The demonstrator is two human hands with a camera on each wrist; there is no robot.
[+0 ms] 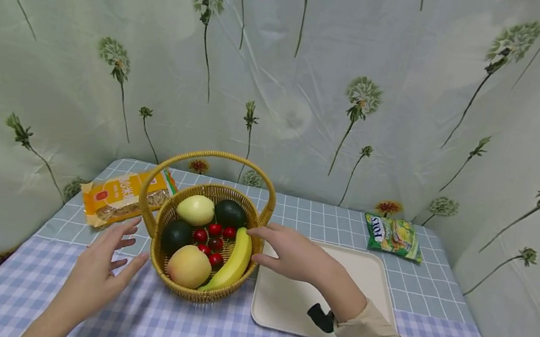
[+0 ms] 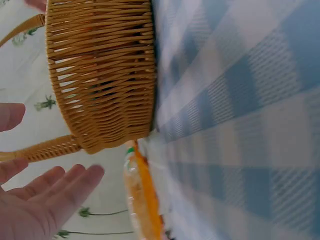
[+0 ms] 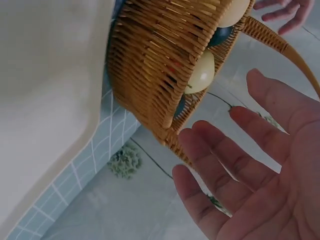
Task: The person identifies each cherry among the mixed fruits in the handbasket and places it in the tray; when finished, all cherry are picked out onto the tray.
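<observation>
A wicker basket (image 1: 197, 296) with a tall arched handle (image 1: 215, 154) stands in the middle of the table. Inside lie a banana (image 1: 237, 257), a peach (image 1: 189, 266), a pale yellow-green fruit (image 1: 196, 210), two dark green fruits (image 1: 230, 213) and several red cherries (image 1: 215, 230). My left hand (image 1: 100, 271) is just left of the basket, fingers spread and nothing in it. From the right, my right hand (image 1: 296, 253) reaches to the rim by the banana, its fingers relaxed and holding nothing; in the right wrist view its palm (image 3: 295, 175) faces the basket's side.
Right of the basket lies a cream tray (image 1: 280, 305), partly under my right forearm. An orange snack bag (image 1: 112, 196) lies behind on the left, and a green FOX'S bag (image 1: 393, 236) at the back right. A floral curtain (image 1: 300, 79) hangs behind the table.
</observation>
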